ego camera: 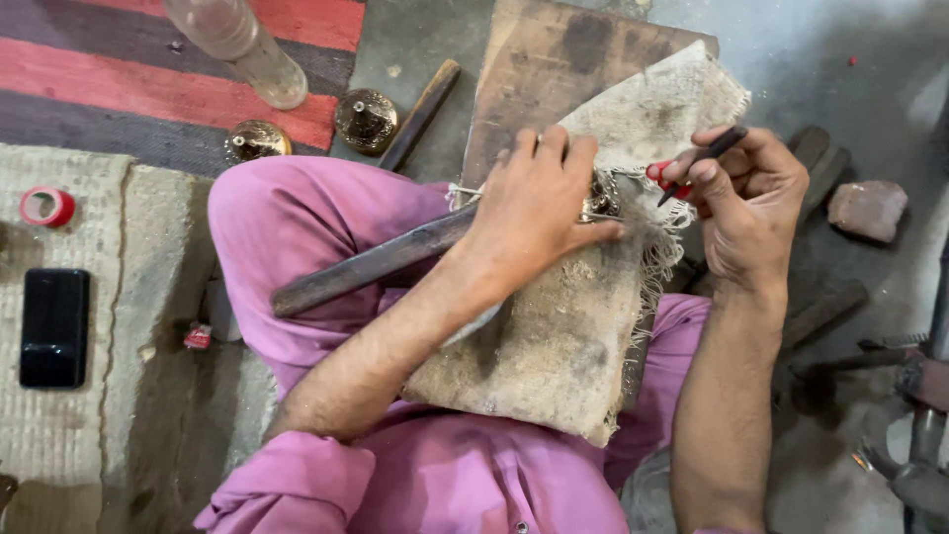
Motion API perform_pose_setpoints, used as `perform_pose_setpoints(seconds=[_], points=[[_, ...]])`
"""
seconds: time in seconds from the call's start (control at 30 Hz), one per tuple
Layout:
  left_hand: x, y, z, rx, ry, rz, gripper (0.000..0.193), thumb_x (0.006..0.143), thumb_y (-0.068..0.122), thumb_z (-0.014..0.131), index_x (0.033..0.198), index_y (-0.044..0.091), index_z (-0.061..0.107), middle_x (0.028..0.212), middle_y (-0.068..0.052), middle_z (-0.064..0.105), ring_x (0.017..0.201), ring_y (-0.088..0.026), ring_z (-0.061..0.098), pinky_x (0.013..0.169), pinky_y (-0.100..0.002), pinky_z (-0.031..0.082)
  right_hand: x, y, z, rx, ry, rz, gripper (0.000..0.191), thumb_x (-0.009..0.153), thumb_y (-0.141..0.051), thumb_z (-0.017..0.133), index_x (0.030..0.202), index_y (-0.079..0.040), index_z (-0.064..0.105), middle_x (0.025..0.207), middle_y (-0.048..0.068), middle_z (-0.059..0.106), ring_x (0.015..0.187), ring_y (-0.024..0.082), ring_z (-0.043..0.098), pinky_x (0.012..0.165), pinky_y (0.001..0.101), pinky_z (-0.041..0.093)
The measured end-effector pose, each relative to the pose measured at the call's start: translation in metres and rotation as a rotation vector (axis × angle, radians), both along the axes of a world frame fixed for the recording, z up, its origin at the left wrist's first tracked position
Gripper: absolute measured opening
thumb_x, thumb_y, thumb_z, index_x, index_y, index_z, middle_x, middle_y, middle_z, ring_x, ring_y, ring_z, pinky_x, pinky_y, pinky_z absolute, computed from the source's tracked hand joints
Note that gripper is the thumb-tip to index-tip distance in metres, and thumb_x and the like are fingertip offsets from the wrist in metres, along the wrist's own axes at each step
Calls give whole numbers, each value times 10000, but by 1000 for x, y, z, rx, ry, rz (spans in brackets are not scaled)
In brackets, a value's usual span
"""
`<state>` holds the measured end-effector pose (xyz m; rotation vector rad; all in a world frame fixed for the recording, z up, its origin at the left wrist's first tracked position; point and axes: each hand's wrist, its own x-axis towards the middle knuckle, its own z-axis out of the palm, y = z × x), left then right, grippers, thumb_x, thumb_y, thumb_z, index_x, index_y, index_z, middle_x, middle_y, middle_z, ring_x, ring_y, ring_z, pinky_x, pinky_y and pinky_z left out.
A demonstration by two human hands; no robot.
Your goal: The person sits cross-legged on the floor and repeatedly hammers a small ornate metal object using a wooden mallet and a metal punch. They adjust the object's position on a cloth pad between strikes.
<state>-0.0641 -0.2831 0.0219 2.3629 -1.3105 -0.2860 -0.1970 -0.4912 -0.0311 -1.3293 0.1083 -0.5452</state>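
Standing right over this person's lap: pink clothes, sitting on the floor, with a big frayed burlap cloth [563,336] draped across the thigh, centre of frame, and a worn wooden board [554,69] on the floor behind it at top centre. A long dark metal bar [366,269] lies across the knee, running from centre-left under the left hand [534,213]. That hand is curled down tight, pinning a small shiny metal piece [600,201] against the cloth, mostly hidden under the fingers. The right hand [751,203], right of centre, pinches a slim dark tool with a red grip [692,163], tip aimed at the piece but not touching yet.

Looks to me like fine detail work mid-way, lining up the next cut. That would need the left hand holding dead steady and the tip landing exactly.

Upper left: two brassy domed pieces [311,131], a clear plastic bottle [237,44]. Far left: a black phone [54,326], red tape roll [46,207].
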Motion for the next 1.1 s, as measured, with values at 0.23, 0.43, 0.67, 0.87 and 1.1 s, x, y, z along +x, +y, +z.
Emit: perform_pose_setpoints(seconds=[0.23,0.43,0.67,0.87,1.1], points=[[10,12,-1,-210,24,-136,863,817,496,825,1390,-35,458,1221,-238,593,1152,-409,595,896,-514,525,-3,-6,5,-6,29,7,283,1074,-117,800,1259,34,649,1002,145,750,941,223,760,956,389,664],[7,7,-8,-252,-9,-122,1020,727,498,914,1455,1,402,1310,-271,605,1218,-435,610,1013,-495,487,6,4,7,-15,106,-38,297,1057,-87,792,1290,28,648,1006,146,756,941,213,764,898,343,666],[73,22,-10,-321,685,-528,1031,734,231,921,1596,230,357,1426,-134,685,1332,-296,682,1157,-397,517,20,17,20,-8,24,61,222,1050,-84,797,1183,19,652,993,136,761,950,220,778,888,335,676],[46,54,1,-331,372,-237,977,799,291,910,1586,145,350,1437,-192,622,1327,-380,597,1105,-436,455,53,41,42,-302,68,201,216,1070,9,717,1277,26,659,1041,145,758,991,212,779,930,316,685],[59,165,-2,67,500,-5,732,825,382,818,1412,76,505,1202,-225,689,1150,-370,682,928,-453,515,69,59,60,-560,168,201,244,1046,65,695,1286,54,648,1122,141,761,1087,201,773,977,295,674]])
